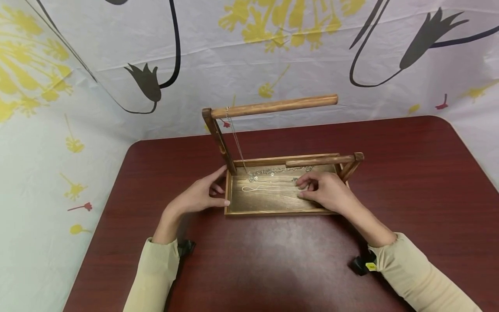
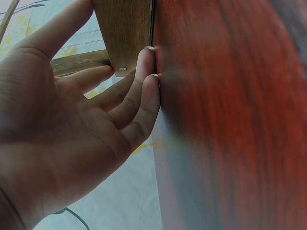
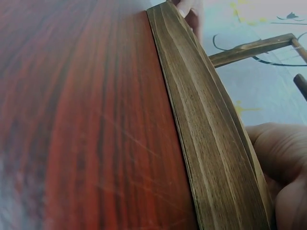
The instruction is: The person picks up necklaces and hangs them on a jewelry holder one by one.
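A wooden jewelry stand (image 1: 266,213) with a shallow tray base stands on the table. My left hand (image 1: 196,195) holds the tray's left end, thumb at the front corner and index finger by the post; the left wrist view shows its other fingers bent against the end wall. Over the tray, my right hand (image 1: 329,190) pinches the right end of a thin light necklace (image 1: 269,188), whose loop lies on the tray floor. The pinch itself is hidden in the right wrist view, where the tray's front wall (image 3: 206,115) covers the fingertips. Behind lie more chains (image 1: 269,172).
A tall wooden bar (image 1: 273,106) rises from the left post with a chain necklace (image 1: 236,138) hanging near its left end. A lower bar (image 1: 323,160) extends from the right post. The dark red table (image 1: 265,260) meets a patterned cloth (image 1: 304,73) behind.
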Demonstrator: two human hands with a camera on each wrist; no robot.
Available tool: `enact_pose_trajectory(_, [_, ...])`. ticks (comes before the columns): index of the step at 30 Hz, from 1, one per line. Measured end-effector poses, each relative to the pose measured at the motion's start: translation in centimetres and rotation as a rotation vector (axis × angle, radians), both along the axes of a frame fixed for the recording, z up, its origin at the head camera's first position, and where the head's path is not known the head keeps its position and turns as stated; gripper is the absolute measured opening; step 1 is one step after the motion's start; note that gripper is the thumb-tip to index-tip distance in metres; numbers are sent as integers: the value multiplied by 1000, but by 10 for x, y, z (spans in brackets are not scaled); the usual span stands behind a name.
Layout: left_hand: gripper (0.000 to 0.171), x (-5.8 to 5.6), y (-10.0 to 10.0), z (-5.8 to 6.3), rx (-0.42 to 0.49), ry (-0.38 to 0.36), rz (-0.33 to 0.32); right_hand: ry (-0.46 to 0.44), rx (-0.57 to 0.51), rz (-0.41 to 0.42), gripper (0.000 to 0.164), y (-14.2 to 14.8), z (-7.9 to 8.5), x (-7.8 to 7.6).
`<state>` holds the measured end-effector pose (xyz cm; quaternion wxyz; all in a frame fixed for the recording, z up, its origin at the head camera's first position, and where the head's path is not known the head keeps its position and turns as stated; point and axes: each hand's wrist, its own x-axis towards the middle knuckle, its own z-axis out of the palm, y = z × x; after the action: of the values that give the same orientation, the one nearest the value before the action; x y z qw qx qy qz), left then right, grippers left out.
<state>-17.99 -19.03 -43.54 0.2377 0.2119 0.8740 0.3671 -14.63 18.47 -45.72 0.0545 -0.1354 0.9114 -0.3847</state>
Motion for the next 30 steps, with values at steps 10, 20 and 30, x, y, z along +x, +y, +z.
enact_pose_trajectory(10, [100, 1, -1, 0, -9, -11, 6, -8, 31, -7, 18, -3, 0, 0])
enact_pose_trajectory(20, [101, 3, -1, -1, -13, -14, 9, 15, 116, -53, 11, -9, 2, 0])
enact_pose_trajectory(30, [101, 1, 0, 0, -15, -6, 12, 66, 163, -83, 4, -11, 2, 2])
